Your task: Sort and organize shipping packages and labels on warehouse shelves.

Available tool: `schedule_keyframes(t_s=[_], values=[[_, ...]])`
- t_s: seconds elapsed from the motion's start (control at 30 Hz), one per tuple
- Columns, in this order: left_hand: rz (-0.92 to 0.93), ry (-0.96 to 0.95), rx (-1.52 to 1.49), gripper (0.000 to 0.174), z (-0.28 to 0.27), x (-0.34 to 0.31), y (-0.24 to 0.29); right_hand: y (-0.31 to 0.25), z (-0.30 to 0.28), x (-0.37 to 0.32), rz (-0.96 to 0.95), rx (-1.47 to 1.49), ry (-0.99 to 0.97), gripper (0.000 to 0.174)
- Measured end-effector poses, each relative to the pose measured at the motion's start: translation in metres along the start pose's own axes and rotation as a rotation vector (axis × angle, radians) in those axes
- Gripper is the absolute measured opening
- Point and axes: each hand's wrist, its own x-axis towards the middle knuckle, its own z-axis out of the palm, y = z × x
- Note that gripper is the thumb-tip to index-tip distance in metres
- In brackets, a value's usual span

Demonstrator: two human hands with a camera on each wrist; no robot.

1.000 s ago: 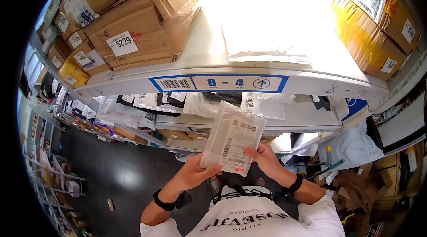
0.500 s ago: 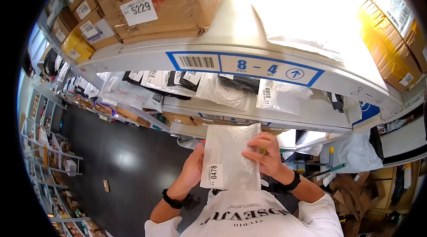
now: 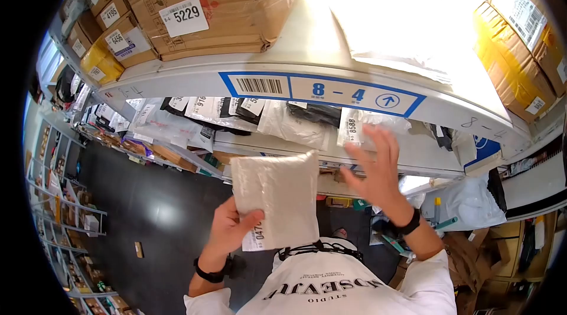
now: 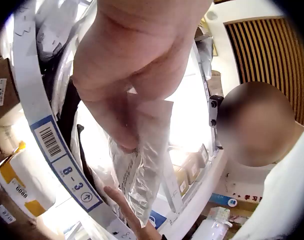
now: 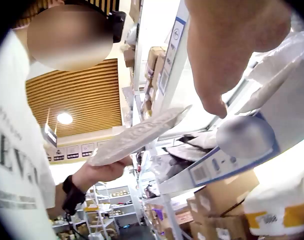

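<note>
A white padded mailer [image 3: 286,200] with a label marked 0478 is in my left hand [image 3: 231,229], held by its left side with the thumb across the front. In the right wrist view the same mailer [image 5: 137,140] shows from its edge, tilted. My right hand [image 3: 378,170] is off the mailer, fingers spread, in front of the lower shelf. Nothing is in its grasp. Behind its fingertips lies a white bag [image 3: 351,127] labelled 8588. The left wrist view shows my left hand [image 4: 137,65] from behind, above the mailer [image 4: 154,155].
The upper shelf edge bears an 8-4 sign [image 3: 325,93]. Above it stand a large carton [image 3: 212,25] marked 5229 and a yellow-taped box [image 3: 508,55]. Bagged parcels [image 3: 289,123] line the lower shelf. At the right are a plastic bag [image 3: 475,197] and cardboard scraps [image 3: 472,262].
The mailer has been turned over from its printed label side to the 0478 side, then moved left. My right hand has let go of it and gone up towards the lower shelf.
</note>
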Motion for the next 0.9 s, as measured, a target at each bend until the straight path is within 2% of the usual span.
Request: schedule_keyframes(t_s=[0.03, 0.1, 0.17, 0.23, 0.37, 0.43, 0.47, 0.5, 0.53, 0.57, 0.63, 0.67, 0.73, 0.77, 0.83, 0.9], values=[[0.000, -0.007, 0.003, 0.033, 0.001, 0.005, 0.003, 0.008, 0.002, 0.008, 0.005, -0.004, 0.003, 0.058], [0.061, -0.009, 0.048, 0.033, 0.002, 0.018, 0.011, 0.022, 0.005, 0.021, 0.067, -0.054, -0.205, 0.063], [0.088, -0.028, 0.079, 0.033, 0.005, 0.032, 0.018, 0.027, 0.003, 0.027, 0.047, -0.046, -0.161, 0.063], [0.114, -0.050, 0.142, 0.033, 0.007, 0.044, 0.024, 0.029, 0.004, 0.028, 0.080, -0.025, -0.280, 0.058], [0.228, -0.043, 0.204, 0.034, 0.018, 0.082, 0.041, 0.040, 0.011, 0.030, 0.061, -0.075, -0.121, 0.046], [0.244, -0.075, 0.198, 0.033, 0.026, 0.110, 0.051, 0.042, 0.011, 0.032, 0.246, -0.152, -0.230, 0.033], [0.256, -0.103, 0.196, 0.031, 0.030, 0.125, 0.055, 0.045, 0.012, 0.031, 0.242, -0.157, -0.227, 0.033], [0.263, -0.103, 0.193, 0.031, 0.035, 0.140, 0.057, 0.048, 0.014, 0.029, 0.253, -0.152, -0.128, 0.029], [0.238, -0.101, 0.319, 0.028, 0.042, 0.155, 0.058, 0.051, 0.017, 0.028, 0.262, -0.145, -0.028, 0.026], [0.212, -0.097, 0.445, 0.024, 0.049, 0.170, 0.055, 0.054, 0.019, 0.026, 0.256, -0.147, -0.025, 0.026], [0.508, -0.138, 0.646, 0.021, 0.066, 0.205, 0.033, 0.060, 0.022, 0.023, 0.247, -0.081, 0.017, 0.027], [0.546, -0.181, 0.712, 0.021, 0.076, 0.223, 0.026, 0.062, 0.022, 0.022, 0.245, -0.085, 0.021, 0.027], [0.565, -0.239, 0.843, 0.021, 0.096, 0.244, 0.017, 0.064, 0.020, 0.020, 0.125, -0.044, -0.043, 0.034], [0.580, -0.247, 0.918, 0.021, 0.103, 0.251, 0.015, 0.063, 0.017, 0.019, 0.129, -0.047, -0.037, 0.034], [0.655, -0.247, 1.102, 0.021, 0.103, 0.254, 0.012, 0.058, 0.009, 0.016, -0.020, 0.005, -0.067, 0.040], [0.731, -0.247, 1.325, 0.021, 0.092, 0.234, 0.019, 0.057, 0.001, 0.010, 0.007, 0.055, -0.080, 0.040]])
